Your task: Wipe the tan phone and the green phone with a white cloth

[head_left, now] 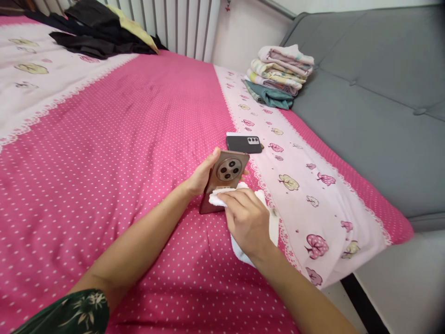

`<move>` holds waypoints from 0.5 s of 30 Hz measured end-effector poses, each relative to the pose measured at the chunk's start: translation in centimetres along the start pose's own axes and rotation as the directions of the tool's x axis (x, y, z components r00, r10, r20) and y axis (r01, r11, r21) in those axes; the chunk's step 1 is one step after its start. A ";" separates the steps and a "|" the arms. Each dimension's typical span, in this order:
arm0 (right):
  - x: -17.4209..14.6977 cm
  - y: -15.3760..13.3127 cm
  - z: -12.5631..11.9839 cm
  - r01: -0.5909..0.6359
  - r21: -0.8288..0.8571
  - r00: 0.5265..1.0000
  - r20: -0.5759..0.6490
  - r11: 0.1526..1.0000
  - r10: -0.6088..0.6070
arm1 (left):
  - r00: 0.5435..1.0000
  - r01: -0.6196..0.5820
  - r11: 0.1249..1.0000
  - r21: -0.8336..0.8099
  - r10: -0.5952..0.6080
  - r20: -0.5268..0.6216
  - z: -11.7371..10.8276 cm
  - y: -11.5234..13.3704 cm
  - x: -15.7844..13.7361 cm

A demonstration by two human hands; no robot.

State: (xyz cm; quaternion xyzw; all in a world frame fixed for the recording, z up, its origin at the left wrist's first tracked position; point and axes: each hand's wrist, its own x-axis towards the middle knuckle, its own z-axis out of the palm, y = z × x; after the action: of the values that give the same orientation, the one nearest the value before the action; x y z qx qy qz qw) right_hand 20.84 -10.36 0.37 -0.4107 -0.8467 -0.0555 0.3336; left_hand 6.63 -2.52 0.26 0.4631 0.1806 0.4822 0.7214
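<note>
My left hand (205, 172) grips a bronze-coloured smartphone (216, 180) from its far side, with the thumb along the left edge and fingertips showing past the right edge. The phone is tilted, its back with a round camera ring turned towards me. My right hand (245, 215) pinches a white cloth (220, 198) and presses it against the lower part of the phone's back. The rest of the cloth hangs below and behind that hand. Just beyond lies a dark phone (239, 143), flat, with a pale item partly under it.
Pink polka-dot bedding (146, 139) spreads beneath everything. A stack of folded cloths (278, 74) stands at the far right beside the grey padded headboard (375, 93). Dark clothes (100, 32) lie at the far left, before a white radiator (181, 28).
</note>
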 end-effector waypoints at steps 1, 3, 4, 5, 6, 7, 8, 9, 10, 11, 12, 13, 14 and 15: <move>0.1 0.0 -0.1 -0.011 -0.006 0.999 -0.033 1.000 0.010 | 1.000 -0.004 1.000 -0.002 0.004 0.002 0.0 -0.1 0.0; 0.1 0.0 -0.1 -0.025 -0.013 0.997 -0.072 1.000 0.025 | 1.000 -0.003 1.000 -0.003 0.003 0.000 -0.1 -0.2 0.1; 0.2 0.0 -0.1 -0.029 -0.014 0.997 -0.077 0.999 0.028 | 1.000 0.000 1.000 -0.003 0.000 0.000 -0.1 -0.3 0.1; 0.2 0.0 -0.1 -0.030 -0.014 0.997 -0.077 0.999 0.029 | 1.000 0.002 1.000 -0.003 -0.002 -0.001 -0.2 -0.3 0.1; 0.1 0.0 -0.1 -0.031 -0.014 0.997 -0.071 0.999 0.030 | 1.000 0.002 1.000 -0.004 -0.002 -0.001 -0.2 -0.3 0.1; 0.1 0.0 0.0 -0.030 -0.014 0.998 -0.064 0.999 0.029 | 1.000 0.001 1.000 -0.005 -0.001 0.000 -0.2 -0.3 0.1; 0.1 -0.1 0.0 -0.030 -0.015 0.998 -0.056 0.999 0.029 | 1.000 -0.001 1.000 -0.007 0.001 0.003 -0.1 -0.2 0.1; 0.0 -0.1 0.0 -0.031 -0.015 0.999 -0.045 0.999 0.030 | 1.000 -0.004 1.000 -0.010 0.004 0.006 -0.1 -0.2 0.1; 0.0 -0.1 0.1 -0.030 -0.013 0.999 -0.034 0.999 0.030 | 1.000 -0.004 1.000 -0.012 0.004 0.007 -0.1 -0.1 0.1; 0.0 -0.1 0.1 -0.030 -0.009 0.999 -0.020 1.000 0.030 | 1.000 -0.003 1.000 -0.014 0.004 0.006 -0.1 -0.1 0.1; -0.1 -0.2 0.1 -0.029 -0.004 1.000 -0.007 1.000 0.029 | 1.000 -0.001 1.000 -0.015 0.001 0.004 -0.1 0.0 0.1; -0.1 -0.2 0.2 -0.027 0.001 1.000 0.005 1.000 0.027 | 1.000 0.001 1.000 -0.015 -0.001 0.001 -0.1 0.0 0.0; -0.1 -0.2 0.2 -0.024 0.006 1.000 0.016 1.000 0.023 | 1.000 0.004 1.000 -0.015 -0.004 -0.003 -0.1 0.1 0.0; -0.1 -0.2 0.2 -0.019 0.011 0.999 0.027 1.000 0.019 | 1.000 0.008 1.000 -0.014 -0.008 -0.005 -0.1 0.1 0.0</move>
State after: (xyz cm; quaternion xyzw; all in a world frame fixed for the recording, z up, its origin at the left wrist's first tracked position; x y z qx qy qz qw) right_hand 20.68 -10.48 0.17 -0.4176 -0.8474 -0.0419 0.3252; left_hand 6.53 -2.48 0.31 0.4561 0.1806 0.4817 0.7261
